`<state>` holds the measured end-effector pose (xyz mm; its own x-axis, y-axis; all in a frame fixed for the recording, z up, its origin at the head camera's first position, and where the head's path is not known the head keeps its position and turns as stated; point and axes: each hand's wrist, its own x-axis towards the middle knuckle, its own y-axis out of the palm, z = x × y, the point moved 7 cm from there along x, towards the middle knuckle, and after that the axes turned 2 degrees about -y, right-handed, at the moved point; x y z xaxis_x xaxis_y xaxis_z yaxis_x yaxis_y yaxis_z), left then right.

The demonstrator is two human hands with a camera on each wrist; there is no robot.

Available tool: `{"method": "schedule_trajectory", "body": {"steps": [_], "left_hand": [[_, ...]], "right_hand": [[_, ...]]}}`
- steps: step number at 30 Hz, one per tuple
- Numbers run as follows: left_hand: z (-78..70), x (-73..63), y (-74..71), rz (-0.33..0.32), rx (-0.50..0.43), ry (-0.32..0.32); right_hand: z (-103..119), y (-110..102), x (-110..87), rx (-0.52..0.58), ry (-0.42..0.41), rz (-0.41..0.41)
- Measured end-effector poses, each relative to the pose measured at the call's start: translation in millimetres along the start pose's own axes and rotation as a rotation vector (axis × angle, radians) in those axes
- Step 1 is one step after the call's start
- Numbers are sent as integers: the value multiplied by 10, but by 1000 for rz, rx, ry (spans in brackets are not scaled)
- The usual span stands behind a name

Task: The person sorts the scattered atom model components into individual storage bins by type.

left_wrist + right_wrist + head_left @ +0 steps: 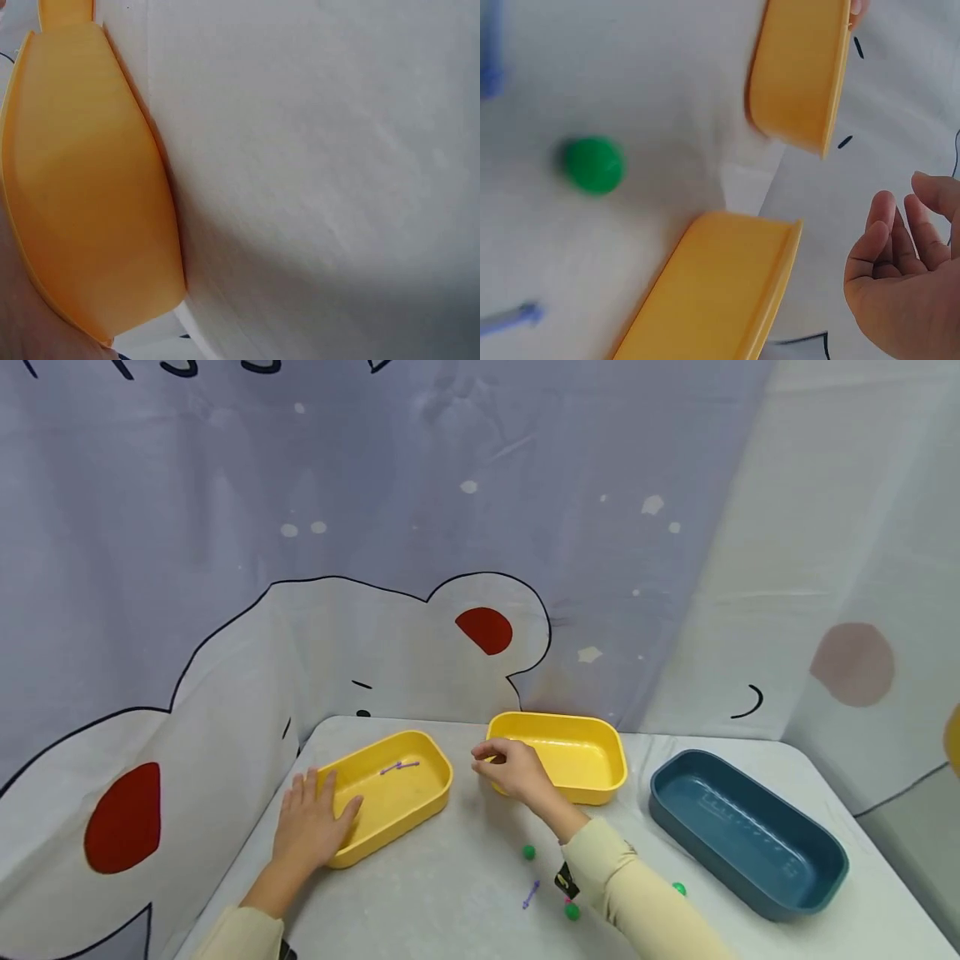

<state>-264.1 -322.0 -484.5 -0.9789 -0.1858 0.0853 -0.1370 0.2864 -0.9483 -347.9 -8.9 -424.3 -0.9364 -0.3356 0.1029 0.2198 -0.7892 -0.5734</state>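
My left hand point(311, 827) rests with spread fingers on the near-left rim of a yellow tray point(397, 822). Two small purple sticks point(400, 767) with knobbed ends lie inside that tray. My right hand point(517, 770) hovers by the left end of a second yellow tray point(573, 756). Its fingers are loosely bent, and the right wrist view shows nothing between them. Below the right forearm, on the table, are a green ball point(528, 852), another green ball point(572, 912) and a purple stick point(531, 894). A pink bit beside the second ball is mostly hidden.
To the right stands a dark blue tray point(750, 835), with a green ball point(678, 888) near its left side, close to my right sleeve. A white cloth point(450, 893) covers the table. Behind it hangs a printed curtain point(375, 527).
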Motion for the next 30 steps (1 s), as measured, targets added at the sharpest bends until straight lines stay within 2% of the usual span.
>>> {"method": "schedule_trajectory", "body": {"steps": [13,22,30], "left_hand": [[-4,-1,-31,-29,1,39],[-16,-24,-17,-15,-3,43],[-20,-29,-20,-14,0,44]], "right_hand": [[-276,-385,-517,-7,-34,-30],[-607,-633,-898,2,26,-67],[-871,-763,-1151,-33,85,-52]]}}
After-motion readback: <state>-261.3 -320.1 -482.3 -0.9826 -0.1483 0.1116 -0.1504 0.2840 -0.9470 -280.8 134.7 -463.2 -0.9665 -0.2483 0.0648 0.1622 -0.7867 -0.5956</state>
